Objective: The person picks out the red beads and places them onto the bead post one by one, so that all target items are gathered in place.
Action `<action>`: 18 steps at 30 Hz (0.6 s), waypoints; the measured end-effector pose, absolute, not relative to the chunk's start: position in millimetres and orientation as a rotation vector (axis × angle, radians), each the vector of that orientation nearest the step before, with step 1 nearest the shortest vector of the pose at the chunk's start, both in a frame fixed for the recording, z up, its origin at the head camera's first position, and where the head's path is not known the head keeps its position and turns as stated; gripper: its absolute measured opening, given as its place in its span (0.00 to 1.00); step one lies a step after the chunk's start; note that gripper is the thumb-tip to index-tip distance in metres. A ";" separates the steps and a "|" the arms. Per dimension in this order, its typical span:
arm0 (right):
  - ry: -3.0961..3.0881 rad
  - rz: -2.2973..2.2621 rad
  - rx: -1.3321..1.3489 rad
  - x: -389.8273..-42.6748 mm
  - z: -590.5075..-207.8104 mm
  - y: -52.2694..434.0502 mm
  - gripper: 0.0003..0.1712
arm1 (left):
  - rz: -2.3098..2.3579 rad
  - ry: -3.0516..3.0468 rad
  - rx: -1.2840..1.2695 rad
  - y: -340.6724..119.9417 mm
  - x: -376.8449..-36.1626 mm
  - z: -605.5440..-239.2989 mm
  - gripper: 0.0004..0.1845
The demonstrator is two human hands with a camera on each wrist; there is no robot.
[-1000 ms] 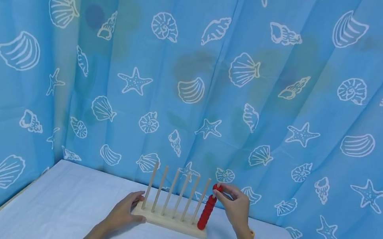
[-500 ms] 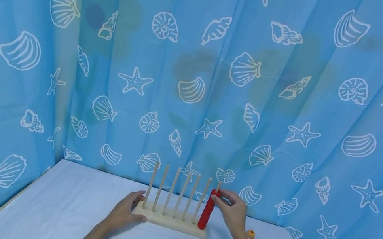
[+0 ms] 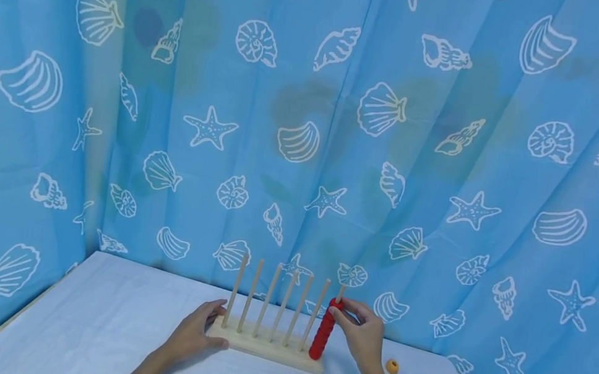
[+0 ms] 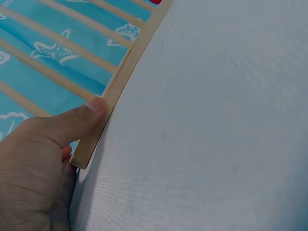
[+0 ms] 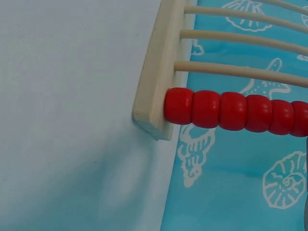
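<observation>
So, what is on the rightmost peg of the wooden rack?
A stack of red beads fills the rightmost wooden peg from the wooden rack's base nearly to its tip. The right hand touches the top bead; the peg inside is covered.

light: bright, even, soft | shadows: faint grey one on the worktop [image 5: 72, 120] under the wooden rack [image 5: 159, 72], another beside the left hand [image 4: 38, 163] | glare: mild sheen on the red beads [image 5: 231, 110] | focus: head view sharp (curtain [image 3: 451, 137] folds crisp) | wrist views: close, slightly soft at edges
</observation>
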State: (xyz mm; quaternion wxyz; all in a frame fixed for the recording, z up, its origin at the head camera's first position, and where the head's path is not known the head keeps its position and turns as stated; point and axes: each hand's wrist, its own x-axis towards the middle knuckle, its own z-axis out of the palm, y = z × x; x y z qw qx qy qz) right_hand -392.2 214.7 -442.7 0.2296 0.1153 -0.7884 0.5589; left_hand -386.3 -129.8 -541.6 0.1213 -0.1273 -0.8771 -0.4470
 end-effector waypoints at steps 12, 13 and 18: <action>-2.201 1.509 0.292 -388.6 -440.6 217.7 0.23 | -1.395 -2.582 -0.386 -123.6 -389.2 -531.8 0.52; -2.216 1.486 0.303 -388.5 -439.3 217.6 0.25 | -1.420 -2.577 -0.407 -124.0 -389.5 -530.0 0.52; -2.295 1.316 0.413 -388.7 -429.9 217.1 0.39 | -1.447 -2.559 -0.464 -129.0 -392.1 -522.3 0.48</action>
